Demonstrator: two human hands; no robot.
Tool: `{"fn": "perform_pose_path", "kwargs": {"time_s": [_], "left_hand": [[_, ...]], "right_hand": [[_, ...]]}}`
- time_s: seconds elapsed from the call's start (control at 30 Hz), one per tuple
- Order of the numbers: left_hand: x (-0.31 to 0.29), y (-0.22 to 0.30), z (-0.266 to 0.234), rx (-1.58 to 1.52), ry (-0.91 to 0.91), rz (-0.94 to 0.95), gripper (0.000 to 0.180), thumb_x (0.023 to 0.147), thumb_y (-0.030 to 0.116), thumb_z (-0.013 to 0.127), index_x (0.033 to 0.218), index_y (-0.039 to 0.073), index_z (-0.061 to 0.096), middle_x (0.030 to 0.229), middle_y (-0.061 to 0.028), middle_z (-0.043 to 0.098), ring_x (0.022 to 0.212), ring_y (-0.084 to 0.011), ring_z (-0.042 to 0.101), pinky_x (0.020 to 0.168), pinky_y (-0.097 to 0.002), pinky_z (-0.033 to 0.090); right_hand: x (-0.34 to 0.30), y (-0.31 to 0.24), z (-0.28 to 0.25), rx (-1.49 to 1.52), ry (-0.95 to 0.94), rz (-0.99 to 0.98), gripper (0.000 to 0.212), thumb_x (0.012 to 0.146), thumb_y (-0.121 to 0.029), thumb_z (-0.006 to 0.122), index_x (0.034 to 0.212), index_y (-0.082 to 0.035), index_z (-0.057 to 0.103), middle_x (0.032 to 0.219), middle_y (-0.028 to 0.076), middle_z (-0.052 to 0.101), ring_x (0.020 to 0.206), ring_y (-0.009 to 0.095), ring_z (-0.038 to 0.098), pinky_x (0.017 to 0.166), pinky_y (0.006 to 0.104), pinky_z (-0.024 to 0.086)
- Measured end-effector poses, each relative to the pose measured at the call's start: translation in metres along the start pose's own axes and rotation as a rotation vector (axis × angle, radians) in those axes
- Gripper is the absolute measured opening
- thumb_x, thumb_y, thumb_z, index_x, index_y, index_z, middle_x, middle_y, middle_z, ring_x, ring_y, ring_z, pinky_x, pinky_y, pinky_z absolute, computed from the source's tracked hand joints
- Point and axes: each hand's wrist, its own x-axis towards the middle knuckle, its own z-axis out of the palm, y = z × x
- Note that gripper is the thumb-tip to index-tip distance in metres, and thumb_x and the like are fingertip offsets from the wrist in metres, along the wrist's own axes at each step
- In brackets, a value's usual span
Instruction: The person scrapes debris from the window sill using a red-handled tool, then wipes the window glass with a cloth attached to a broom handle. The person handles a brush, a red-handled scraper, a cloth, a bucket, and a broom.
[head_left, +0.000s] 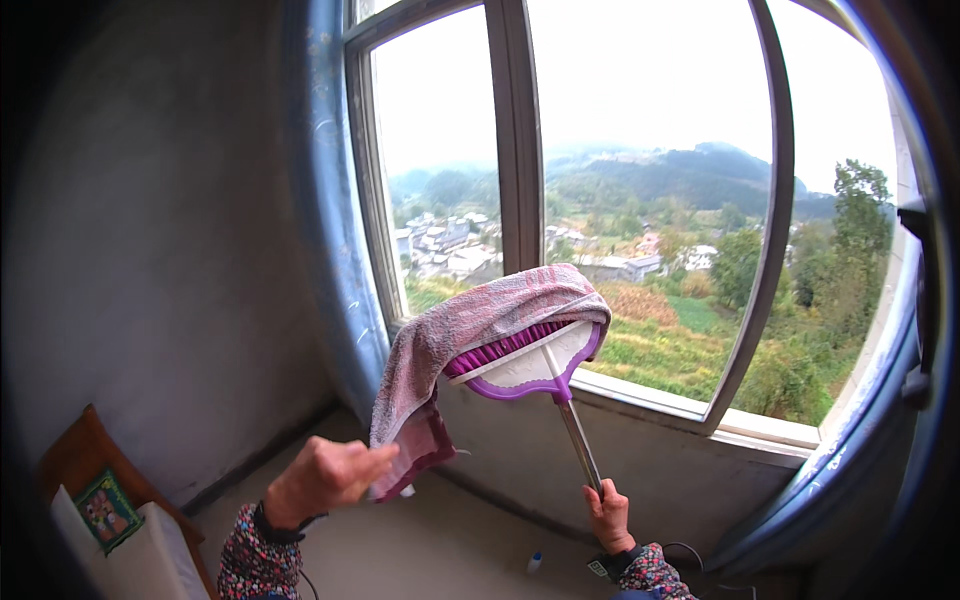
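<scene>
My right hand point(610, 517) is closed round the metal handle of a broom point(530, 368), which is held up with its white and purple head in front of the window. Over the purple bristles lies a pinkish-grey towel point(500, 300), its long end hanging down on the left. At that lower end, my left hand point(328, 482) is closed, with fingers pinching the towel's edge. The bristle tips are hidden under the cloth.
Behind the broom is a large framed window point(520, 150) with a sill point(640, 395). Blue curtains point(345, 200) hang at both sides. A small bottle point(535, 562) stands on the floor. At lower left is a wooden-backed seat point(115, 450) with a green patterned cushion point(108, 512).
</scene>
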Motion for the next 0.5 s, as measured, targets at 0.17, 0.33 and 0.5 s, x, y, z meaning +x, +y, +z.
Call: {"fn": "perform_pose_path", "kwargs": {"time_s": [0.17,0.33,0.5], "left_hand": [[-0.017,-0.001,0.064,-0.646,0.173,-0.375,0.013,0.087,0.010,0.070,0.099,0.004,0.071,0.067,-0.0070,0.067,0.055,-0.0114,0.063,0.051,-0.0266,0.051],[-0.008,0.034,0.233,-1.174,-0.088,-0.423,0.043,0.097,0.018,0.060,0.136,0.004,0.048,0.086,-0.0048,0.066,0.071,-0.0088,0.060,0.062,-0.0248,0.052],[0.030,0.112,0.384,-1.489,-0.062,-0.270,0.061,0.093,0.014,0.066,0.144,0.006,0.034,0.115,-0.0110,0.060,0.102,-0.0184,0.061,0.087,-0.0354,0.053]], "right_hand": [[0.035,-0.027,0.005,0.056,0.182,-0.011,0.030,0.091,-0.030,0.067,0.081,-0.006,0.051,0.058,0.013,0.055,0.052,0.033,0.058,0.049,0.0399,0.045],[0.073,-0.061,0.005,0.087,0.307,-0.034,0.028,0.091,-0.031,0.068,0.087,-0.007,0.056,0.059,0.014,0.056,0.053,0.030,0.060,0.051,0.0387,0.046],[0.126,-0.101,-0.015,0.134,0.311,-0.098,0.024,0.095,-0.027,0.062,0.093,-0.005,0.052,0.064,0.017,0.058,0.062,0.039,0.062,0.051,0.0432,0.044]]}}
